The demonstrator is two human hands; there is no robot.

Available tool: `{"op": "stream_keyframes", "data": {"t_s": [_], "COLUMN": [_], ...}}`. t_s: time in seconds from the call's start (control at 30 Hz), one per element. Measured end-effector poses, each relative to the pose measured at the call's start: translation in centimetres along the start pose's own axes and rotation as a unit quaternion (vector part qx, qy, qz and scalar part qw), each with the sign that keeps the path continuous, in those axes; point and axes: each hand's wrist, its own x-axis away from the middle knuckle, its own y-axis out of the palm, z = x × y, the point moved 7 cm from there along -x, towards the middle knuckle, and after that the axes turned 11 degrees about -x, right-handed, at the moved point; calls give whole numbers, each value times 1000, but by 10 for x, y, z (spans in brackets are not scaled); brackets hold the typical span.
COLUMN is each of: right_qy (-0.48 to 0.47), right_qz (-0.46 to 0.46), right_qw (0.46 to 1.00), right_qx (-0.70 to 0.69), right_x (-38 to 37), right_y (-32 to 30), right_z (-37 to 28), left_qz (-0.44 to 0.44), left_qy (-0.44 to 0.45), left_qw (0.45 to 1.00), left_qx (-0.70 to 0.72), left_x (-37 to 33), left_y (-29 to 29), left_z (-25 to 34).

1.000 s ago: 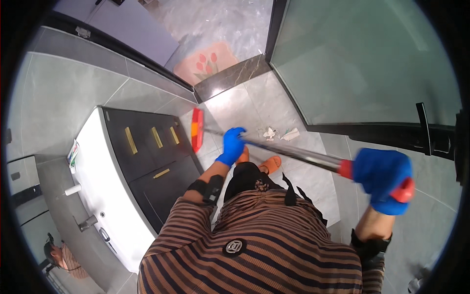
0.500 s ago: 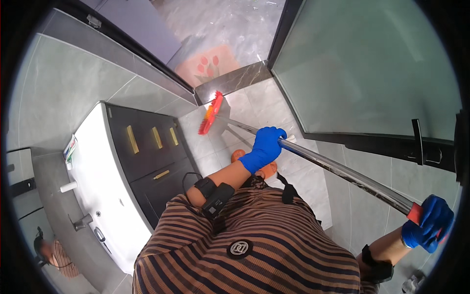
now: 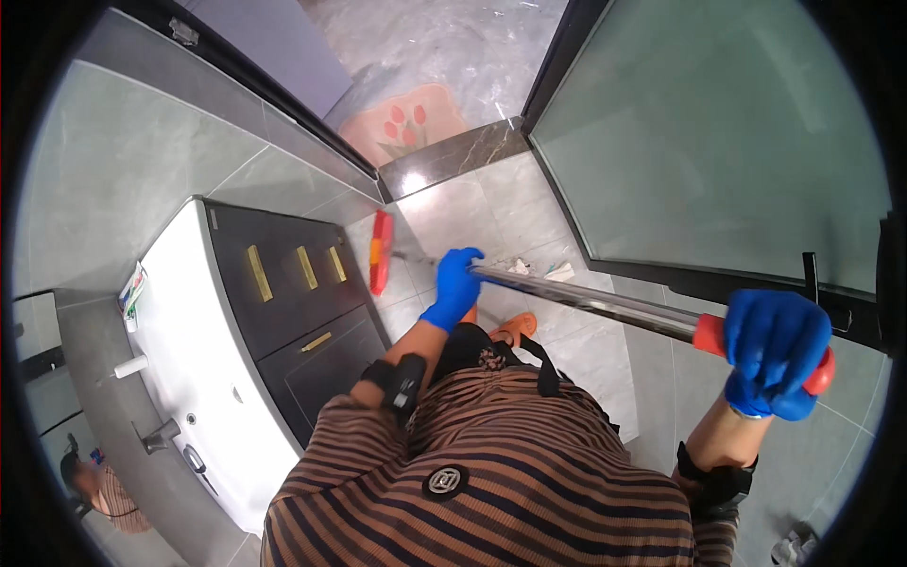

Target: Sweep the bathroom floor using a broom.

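I hold a long broom with a shiny metal handle point(image 3: 605, 304) and a red head point(image 3: 380, 251). My left hand point(image 3: 455, 285), in a blue glove, grips the handle low down. My right hand point(image 3: 775, 352), also in a blue glove, is closed around the red grip at the top end. The red head rests on the grey floor tiles next to the dark vanity cabinet point(image 3: 293, 312). Small white scraps of litter point(image 3: 543, 271) lie on the floor just beyond the handle.
A white countertop with a sink and tap point(image 3: 161, 437) tops the cabinet on my left. A frosted glass door point(image 3: 727, 142) with a dark frame stands to my right. A pink doormat with tulips point(image 3: 404, 121) lies past the dark threshold.
The broom head has swung back toward the cabinet and down to the floor. My right hand has come up and inward with the grip, and my left hand has slid toward the cabinet.
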Motion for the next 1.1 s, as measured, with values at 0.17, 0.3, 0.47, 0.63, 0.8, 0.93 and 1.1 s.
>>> {"op": "stream_keyframes", "data": {"t_s": [0.17,0.3,0.47,0.63,0.8,0.93,1.1], "right_qy": [-53,-102,-108,-170,-228,-226,-167], "right_qz": [-109,-46,123,263,221,377,445], "right_qw": [992,992,981,930,907,847,833], "right_qx": [36,63,103,195,278,298,283], "right_x": [24,37,19,44,79,87,96], "right_y": [0,-1,-3,10,30,16,9], "right_z": [-94,-116,-46,-81,-146,-102,-58], "left_qz": [-117,-128,-53,-193,-283,-120,-228], "left_qy": [159,202,154,207,274,282,292], "left_qw": [980,971,987,958,918,949,929], "left_qx": [21,8,15,43,43,72,0], "left_x": [-12,-20,-63,-41,-29,-94,-76], "left_y": [49,31,12,80,81,97,147], "left_z": [97,137,58,111,177,162,146]}}
